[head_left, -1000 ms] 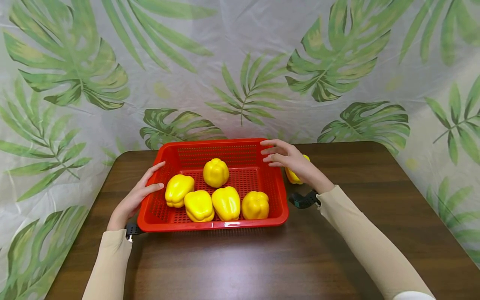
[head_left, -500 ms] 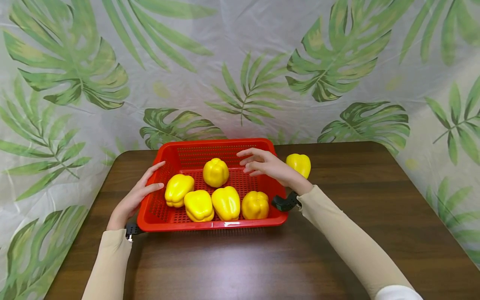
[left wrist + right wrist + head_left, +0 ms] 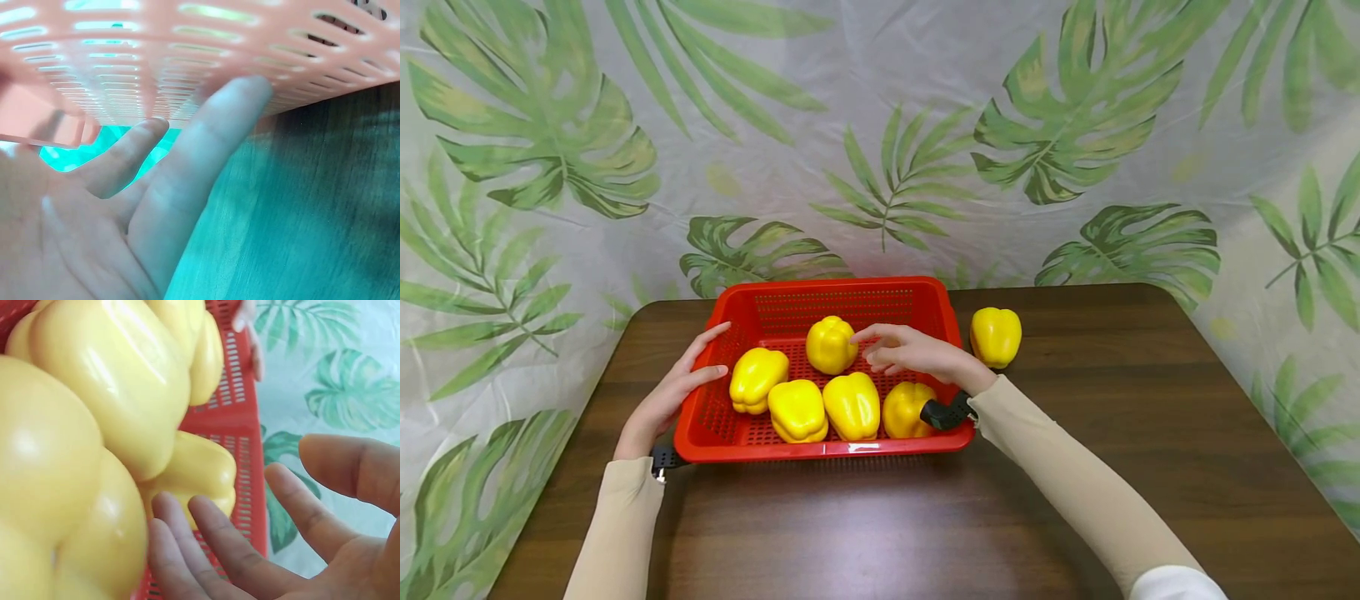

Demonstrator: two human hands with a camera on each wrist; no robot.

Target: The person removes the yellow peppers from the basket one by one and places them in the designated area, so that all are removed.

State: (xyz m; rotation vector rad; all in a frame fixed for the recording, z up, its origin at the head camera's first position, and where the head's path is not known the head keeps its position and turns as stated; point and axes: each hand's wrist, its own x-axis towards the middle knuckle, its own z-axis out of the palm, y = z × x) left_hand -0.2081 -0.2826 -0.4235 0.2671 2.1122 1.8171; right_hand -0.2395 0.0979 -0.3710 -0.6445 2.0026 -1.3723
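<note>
A red plastic basket stands on the table with several yellow bell peppers in it. My left hand holds its left side, the thumb over the rim; in the left wrist view, long fingers lie along the slotted outer wall. Above the basket's right half hovers my right hand, its fingers loosely bent and nothing in them. Its fingertips are closest to the rear bell pepper; whether they touch it cannot be told. The front right bell pepper is partly hidden by the wrist strap.
One more yellow bell pepper sits on the brown wooden table, outside the basket to its right. Behind the table hangs a leaf-patterned cloth. Black straps are worn at the wrists.
My right hand has moved left and toward me, from the basket's right rim to over its inside. The bell pepper on the table is now fully uncovered. My left hand and the basket stay put.
</note>
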